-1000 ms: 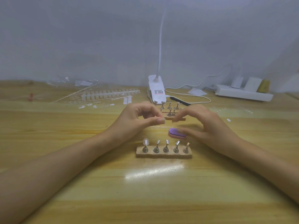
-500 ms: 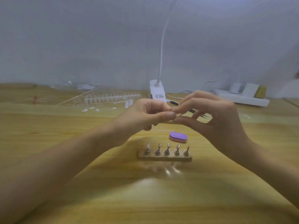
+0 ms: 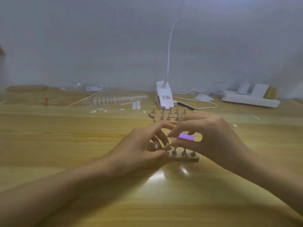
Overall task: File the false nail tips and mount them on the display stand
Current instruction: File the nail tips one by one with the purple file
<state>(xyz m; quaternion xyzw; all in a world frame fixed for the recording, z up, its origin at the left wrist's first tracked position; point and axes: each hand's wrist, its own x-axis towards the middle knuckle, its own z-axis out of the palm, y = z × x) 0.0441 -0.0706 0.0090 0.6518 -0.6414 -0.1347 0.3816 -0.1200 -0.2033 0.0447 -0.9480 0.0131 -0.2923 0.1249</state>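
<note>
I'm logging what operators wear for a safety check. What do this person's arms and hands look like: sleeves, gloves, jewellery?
The left forearm and right forearm are bare to the frame's edge, no sleeve in view. The left hand and right hand wear no gloves; no ring, watch or bracelet shows. The left hand's visible fingernails look short; polish is too blurred to judge.

On the table, the left hand and right hand meet over the left end of the display stand. The nail buffer lies just behind it. Farther back are a second stand and the lamp base. The nail tip rack is back left, and the power strip is back right.
</note>
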